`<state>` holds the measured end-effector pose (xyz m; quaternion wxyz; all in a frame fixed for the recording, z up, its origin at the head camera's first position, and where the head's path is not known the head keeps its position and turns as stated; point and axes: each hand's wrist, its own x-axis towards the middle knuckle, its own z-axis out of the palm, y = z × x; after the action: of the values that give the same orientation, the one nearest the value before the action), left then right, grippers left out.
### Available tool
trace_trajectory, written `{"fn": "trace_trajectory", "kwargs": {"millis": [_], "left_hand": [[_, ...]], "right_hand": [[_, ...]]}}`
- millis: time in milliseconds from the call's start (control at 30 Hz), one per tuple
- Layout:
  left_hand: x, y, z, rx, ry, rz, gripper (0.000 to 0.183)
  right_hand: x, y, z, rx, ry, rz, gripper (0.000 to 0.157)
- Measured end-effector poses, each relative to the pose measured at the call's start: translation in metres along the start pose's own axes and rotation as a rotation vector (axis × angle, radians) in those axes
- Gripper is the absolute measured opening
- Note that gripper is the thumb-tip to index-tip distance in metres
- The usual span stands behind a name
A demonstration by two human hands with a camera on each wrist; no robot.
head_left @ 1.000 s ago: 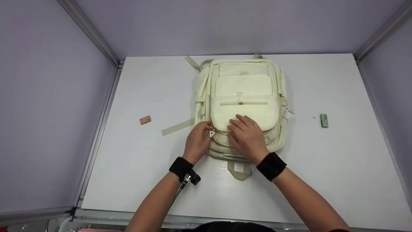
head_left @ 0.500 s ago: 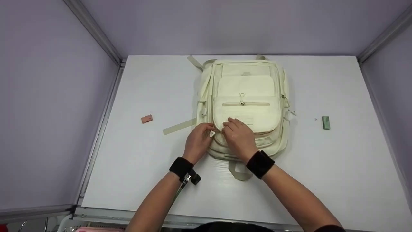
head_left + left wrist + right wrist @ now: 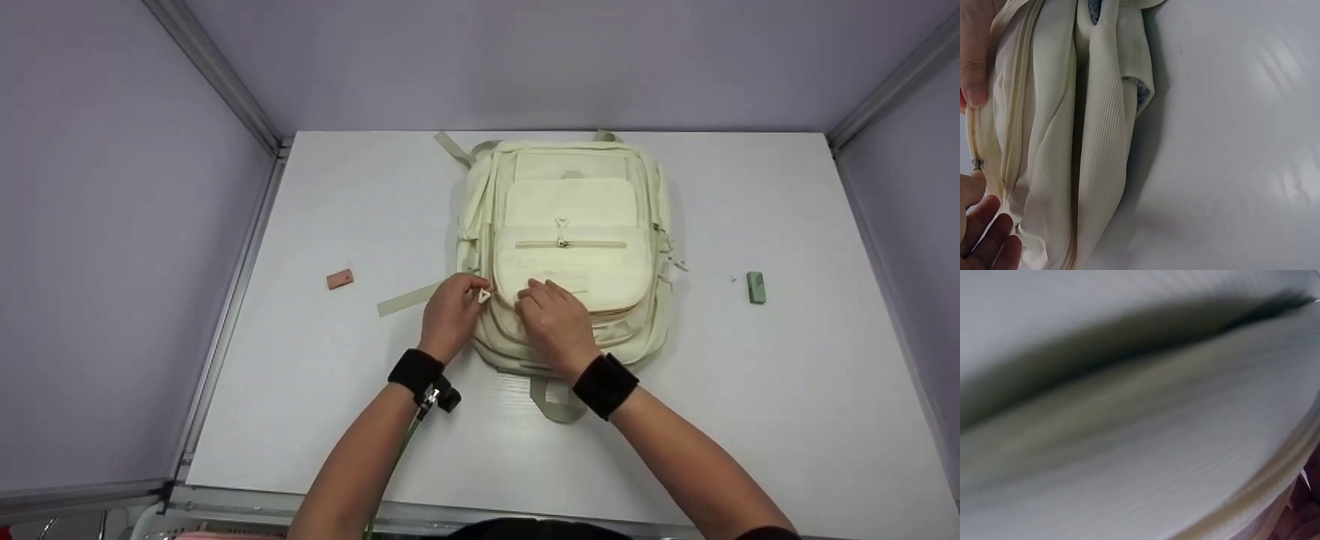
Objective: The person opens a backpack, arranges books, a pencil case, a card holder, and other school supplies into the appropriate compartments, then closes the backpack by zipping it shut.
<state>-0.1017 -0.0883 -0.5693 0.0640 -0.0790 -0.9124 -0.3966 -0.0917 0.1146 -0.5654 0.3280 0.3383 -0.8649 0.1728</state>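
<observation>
A cream backpack (image 3: 574, 202) lies front up on the white table, its grab loop (image 3: 553, 409) toward the person. At the left edge of its front pocket, my left hand (image 3: 448, 315) pinches a zipper pull (image 3: 484, 296) with a triangular tab. The metal zipper slider (image 3: 977, 163) shows beside the thumb in the left wrist view. My right hand (image 3: 559, 330) has its fingers curled and grips the lower left edge of the front pocket near the zipper. The right wrist view is blurred, showing pale fabric (image 3: 1185, 455) and a beige zipper band (image 3: 1241, 500).
A small pink block (image 3: 340, 279) lies on the table (image 3: 300, 405) to the left, and a green block (image 3: 756, 288) to the right. A loose strap (image 3: 409, 300) sticks out from the bag's left side. Grey-lilac panels (image 3: 540, 60) enclose the back and sides.
My left hand has moved slightly up and left along the pocket edge with the zipper pull. The right hand has shifted left from the pocket's front and curled its fingers at the edge.
</observation>
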Motion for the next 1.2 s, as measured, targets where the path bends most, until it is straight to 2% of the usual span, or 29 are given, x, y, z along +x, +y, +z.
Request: {"fn": "trace_trajectory", "kwargs": {"millis": [267,600,800,1000,1200], "left_hand": [[0.024,-0.005,-0.001,0.051,-0.005,-0.054,0.019],[0.05,-0.005,-0.002,0.112,0.004,-0.058,0.018],[0.063,-0.005,-0.002,0.109,-0.01,-0.102,0.016],[0.077,-0.004,-0.001,0.1,-0.011,-0.116,0.019],[0.089,-0.004,0.001,0.09,-0.021,-0.14,0.02]], "right_hand": [[-0.001,0.0,0.001,0.009,0.02,-0.01,0.004],[-0.003,0.002,0.002,0.022,0.043,-0.002,0.007],[-0.005,0.001,0.001,0.023,0.026,-0.001,0.006],[-0.007,0.0,0.001,0.021,-0.005,0.009,0.007],[-0.007,-0.001,0.002,0.02,0.016,0.003,0.009]]}}
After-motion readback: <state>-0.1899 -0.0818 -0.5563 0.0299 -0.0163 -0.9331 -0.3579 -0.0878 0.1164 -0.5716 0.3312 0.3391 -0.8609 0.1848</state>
